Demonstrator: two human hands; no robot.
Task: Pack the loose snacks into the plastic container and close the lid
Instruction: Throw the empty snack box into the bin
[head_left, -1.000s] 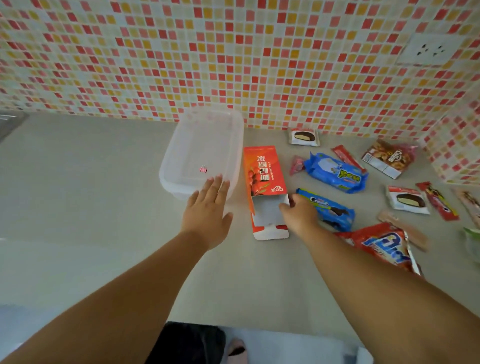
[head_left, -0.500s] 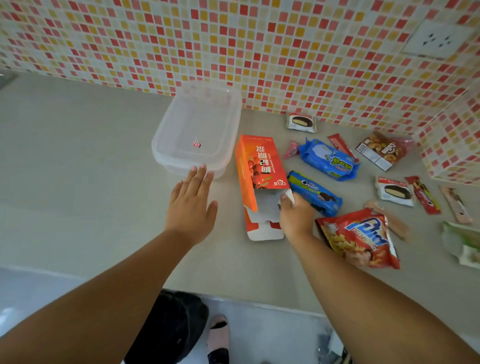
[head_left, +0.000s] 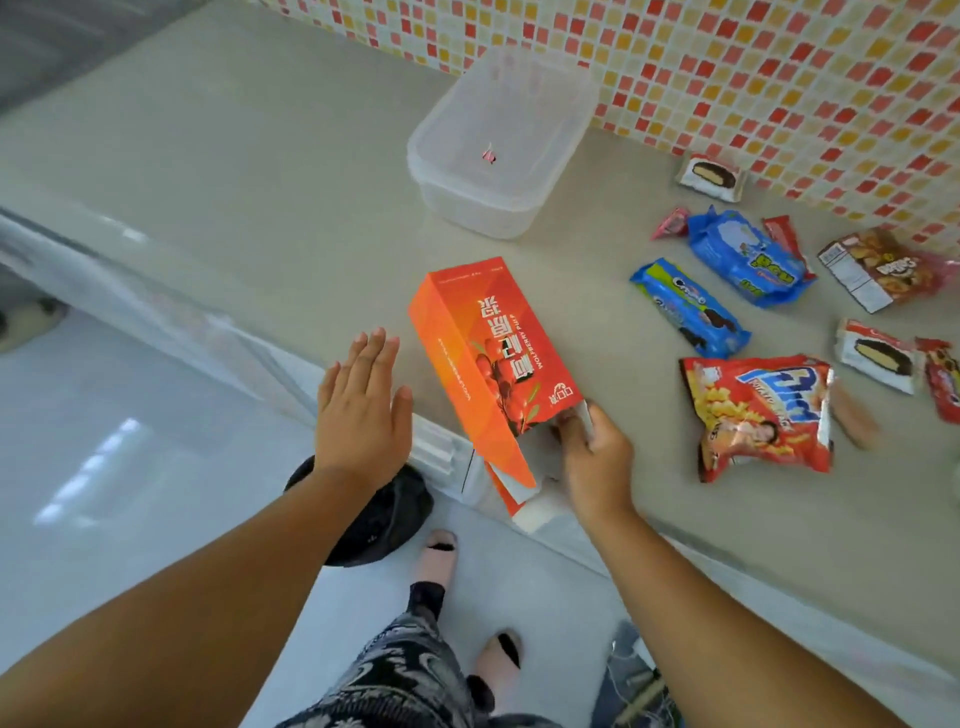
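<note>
A clear plastic container with its lid on stands at the back of the counter by the tiled wall. An orange carton with an opened end is tilted up near the counter's front edge. My right hand pinches its open flap at the near end. My left hand hovers flat with straight fingers to the left of the carton, holding nothing. Loose snacks lie to the right: a red chip bag, a blue cookie pack, a blue wafer bag and a brown snack pack.
Small chocolate pie packets and red sticks lie among the snacks. The counter's front edge runs diagonally below my hands. A black bin and my feet are on the pale floor below.
The view swung down and left. My right hand pulled the orange carton toward the front edge and tilted it up. My left hand drew back from the container.
</note>
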